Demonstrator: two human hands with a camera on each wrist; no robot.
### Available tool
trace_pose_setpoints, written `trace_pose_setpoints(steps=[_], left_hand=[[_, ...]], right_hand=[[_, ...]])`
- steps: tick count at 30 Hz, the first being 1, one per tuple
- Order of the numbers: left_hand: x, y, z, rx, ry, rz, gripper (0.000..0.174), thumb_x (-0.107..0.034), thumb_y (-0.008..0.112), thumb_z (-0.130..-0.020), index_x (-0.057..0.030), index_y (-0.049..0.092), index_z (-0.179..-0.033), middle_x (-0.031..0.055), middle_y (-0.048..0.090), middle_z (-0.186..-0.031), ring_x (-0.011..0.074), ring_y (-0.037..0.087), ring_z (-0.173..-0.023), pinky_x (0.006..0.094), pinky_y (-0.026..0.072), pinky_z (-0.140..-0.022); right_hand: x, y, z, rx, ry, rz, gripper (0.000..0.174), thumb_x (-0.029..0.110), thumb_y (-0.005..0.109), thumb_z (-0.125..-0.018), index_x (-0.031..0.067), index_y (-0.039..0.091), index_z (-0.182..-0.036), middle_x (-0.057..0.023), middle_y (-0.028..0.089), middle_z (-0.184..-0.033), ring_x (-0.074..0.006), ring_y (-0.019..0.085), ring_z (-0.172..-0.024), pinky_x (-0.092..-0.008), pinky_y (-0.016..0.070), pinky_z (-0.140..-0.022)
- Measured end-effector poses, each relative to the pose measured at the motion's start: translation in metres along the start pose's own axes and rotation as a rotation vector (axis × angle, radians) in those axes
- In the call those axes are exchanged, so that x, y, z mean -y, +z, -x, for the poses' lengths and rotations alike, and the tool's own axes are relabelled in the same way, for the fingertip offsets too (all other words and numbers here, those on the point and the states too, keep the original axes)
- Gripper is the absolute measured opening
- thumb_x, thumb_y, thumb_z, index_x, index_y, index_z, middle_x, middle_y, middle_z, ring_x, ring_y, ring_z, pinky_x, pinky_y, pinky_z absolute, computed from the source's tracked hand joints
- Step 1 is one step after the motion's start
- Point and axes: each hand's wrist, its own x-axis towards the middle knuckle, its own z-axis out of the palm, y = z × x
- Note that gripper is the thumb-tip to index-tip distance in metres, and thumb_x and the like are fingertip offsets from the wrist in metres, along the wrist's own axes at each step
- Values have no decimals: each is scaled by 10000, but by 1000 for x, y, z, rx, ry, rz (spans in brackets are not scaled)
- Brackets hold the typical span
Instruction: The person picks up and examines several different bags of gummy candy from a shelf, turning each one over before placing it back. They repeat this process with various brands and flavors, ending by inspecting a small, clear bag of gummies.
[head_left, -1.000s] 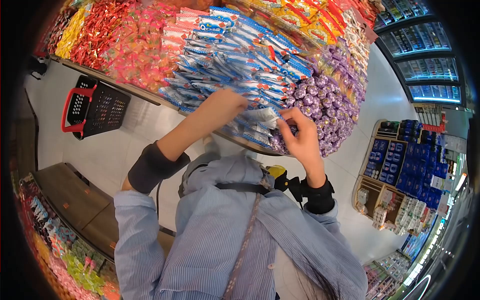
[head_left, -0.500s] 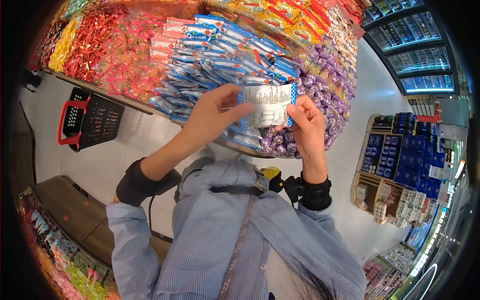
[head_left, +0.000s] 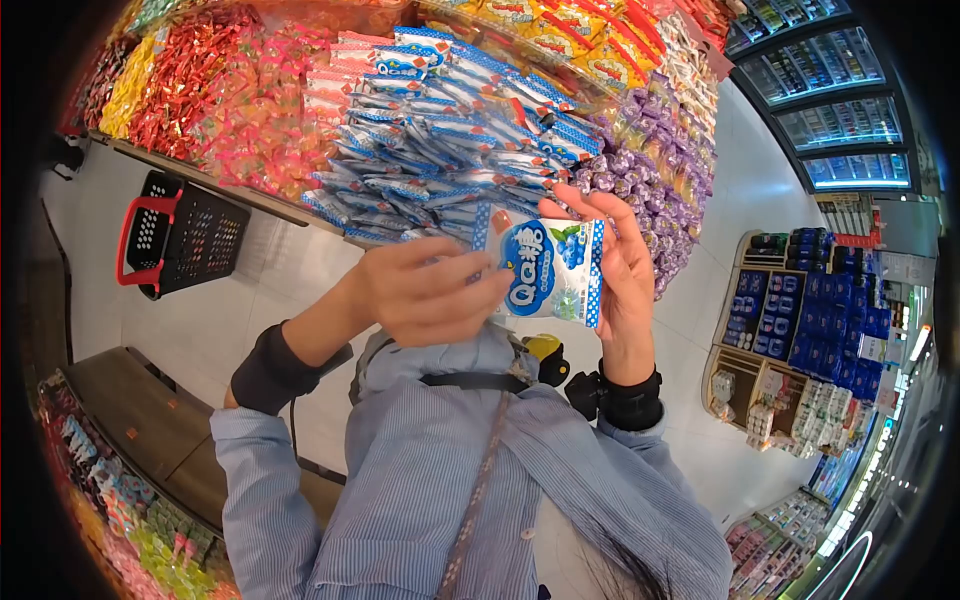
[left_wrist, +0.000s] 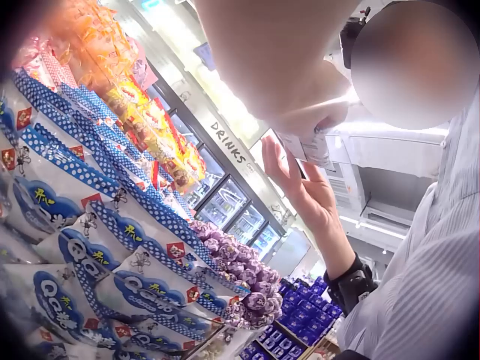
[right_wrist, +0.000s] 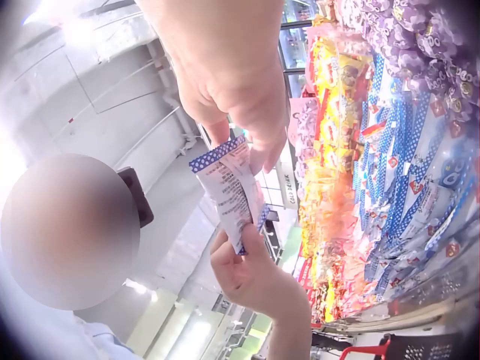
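Observation:
A small candy packet, white with blue dotted ends, a blue "QQ糖" logo and blue berries, is held up in front of my chest with its printed front facing the head camera. My left hand grips its left end, fingers curled across the front. At the other end my right hand pinches the edge, mostly behind the packet. The right wrist view shows the text-covered back of the packet between both hands. Matching packets lie heaped on the display just beyond.
Purple-wrapped candies border the packets on the right, pink-wrapped ones on the left. Yellow bags lie behind. A black basket with a red handle is at the left. Shelves with blue packs stand at the right.
The packet came up off the heap into both hands, back side showing. It has since been turned to show its front and lowered closer to my body.

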Motion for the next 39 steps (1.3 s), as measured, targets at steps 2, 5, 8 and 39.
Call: trace_pose_setpoints(steps=[2,5,8,39], left_hand=[[-1,1,2,25,15,-9,121,-61,662,-685,-106,576,-757,3,604,-1003,159,577,-864,258,481,-648],[-2,2,4,40,-6,-13,130,-72,653,-691,-107,593,-801,0,601,-1018,161,573,-883,258,482,-657],[-1,-3,-1,60,-55,-47,143,-99,632,-714,-109,617,-856,-6,602,-1019,161,572,-891,254,480,-660],[9,31,1,84,-1546,1104,136,-101,627,-801,0,605,-890,23,640,-785,39,564,-703,173,441,-638]], right_hand=[[0,0,1,1,-1,-7,494,212,586,-838,-8,359,-1217,-255,368,-1280,-353,381,-1203,-449,394,-951],[-2,-1,2,6,0,-6,470,198,566,-849,-16,361,-1214,-255,385,-1266,-350,398,-1192,-442,393,-952],[1,-3,3,-1,84,-62,441,221,503,-878,-31,370,-1214,-252,406,-1252,-335,424,-1172,-424,398,-950],[-18,-15,-6,-100,271,430,290,81,525,-875,-29,495,-1142,-57,596,-1015,-77,551,-874,-224,449,-759]])
